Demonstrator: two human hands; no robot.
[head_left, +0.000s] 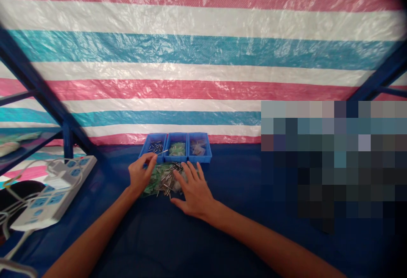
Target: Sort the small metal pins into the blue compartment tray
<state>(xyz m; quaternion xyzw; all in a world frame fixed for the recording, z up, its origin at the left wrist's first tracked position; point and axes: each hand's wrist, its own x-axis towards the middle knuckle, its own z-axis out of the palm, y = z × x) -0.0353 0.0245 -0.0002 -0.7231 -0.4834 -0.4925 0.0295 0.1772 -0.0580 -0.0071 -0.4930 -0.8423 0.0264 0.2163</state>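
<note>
Near the front of the left blue bin [146, 146], my left hand [140, 174] pinches a thin metal rod [162, 152] between thumb and finger. The rod points right, towards the middle bin. My right hand [195, 191] lies with fingers spread over the right side of a mixed pile; whether it touches the pile is unclear. Loose thin metal pieces [167, 179] make up the pile's middle. Green packets [154, 182] lie on its left, and some clear material is partly hidden under my right hand.
Dark pieces are in the left bin, green packets [177, 149] in the middle bin [177, 159], and clear packets [197, 147] in the right bin [200, 159]. White power strips [57, 197] with cables stand left on the blue table [143, 244]. Striped sheeting [190, 49] hangs behind. The right side is pixelated.
</note>
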